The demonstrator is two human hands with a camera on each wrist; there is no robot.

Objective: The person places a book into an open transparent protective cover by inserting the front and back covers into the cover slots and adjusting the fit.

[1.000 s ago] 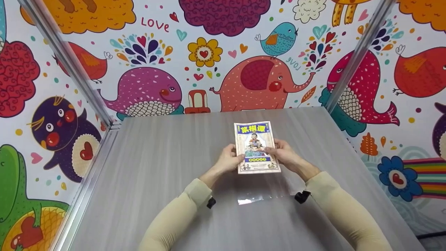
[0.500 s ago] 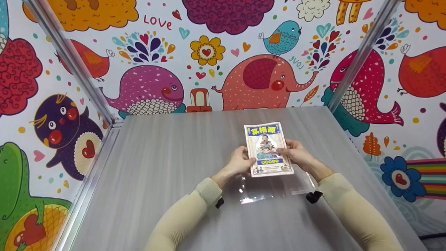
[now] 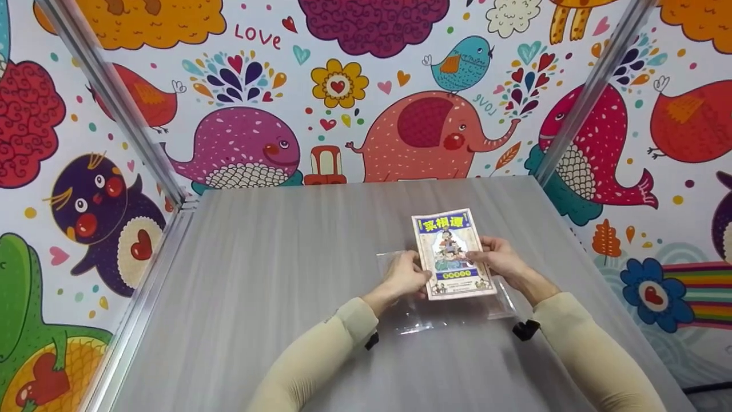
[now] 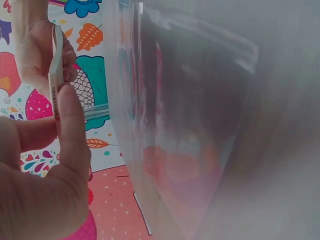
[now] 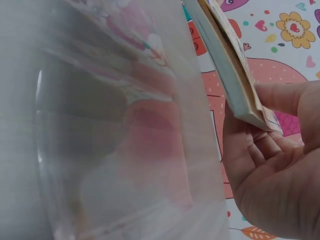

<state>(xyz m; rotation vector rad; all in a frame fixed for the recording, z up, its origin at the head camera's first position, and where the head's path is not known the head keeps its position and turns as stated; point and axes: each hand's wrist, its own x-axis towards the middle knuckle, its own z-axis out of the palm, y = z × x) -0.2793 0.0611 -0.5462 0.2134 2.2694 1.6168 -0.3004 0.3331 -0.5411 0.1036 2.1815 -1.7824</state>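
Observation:
A small paperback book point(image 3: 452, 254) with a cream, blue and yellow illustrated cover is held above the table, its front turned up toward the head camera. My left hand point(image 3: 405, 276) pinches its lower left edge, thumb on the cover and fingers behind. At the right edge, my right hand point(image 3: 503, 260) grips it the same way. In the right wrist view the book's page block point(image 5: 225, 65) shows between thumb and fingers. Under the book, a clear plastic bag point(image 3: 420, 320) lies on the table; the book and left hand cover part of it.
The grey wood-grain table point(image 3: 274, 274) is bounded by cartoon-printed walls point(image 3: 337, 137) at the back and sides. Metal frame posts point(image 3: 126, 114) stand at the back corners. A dark cable point(image 3: 709, 387) shows at the lower right.
Both hands have carried the book to the right and slightly nearer the body. More of the plastic bag shows to the left of the left hand.

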